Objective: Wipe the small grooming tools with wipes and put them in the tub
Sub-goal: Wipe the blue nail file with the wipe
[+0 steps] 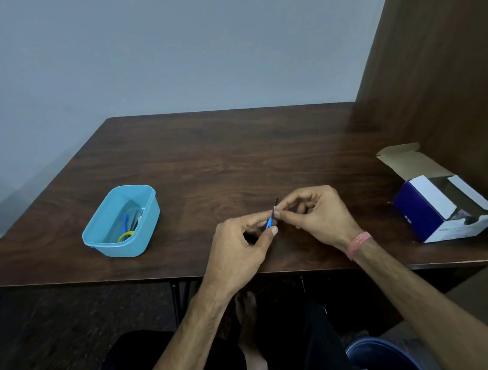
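Holding a small blue-handled grooming tool (270, 218) between both hands, above the brown table (236, 162), right of the tub (98, 235) and well apart from it. My left hand (237, 247) pinches the blue handle end, thumb and curled fingers closed round it. My right hand (318, 217) pinches the tool higher up, near where blue handle meets the dark metal tip, thumb and forefinger tight on it, other fingers curled loosely behind. Tool stands tilted, dark tip pointing up and away from me. Cannot tell if a wipe sits between my right fingertips and the tool, too small to see. Tub is light blue plastic, lid off, sitting on the table to the left of my hands near the front edge. Inside the tub lie a few tools: one with a blue handle (124, 222), a yellow loop (126, 235), some thin pale or metal pieces I cannot make out. Far right of the tub, past my right hand, an open blue and white cardboard box (436, 203) lies on the table, flap up. Pink band (358, 242) on my right wrist.
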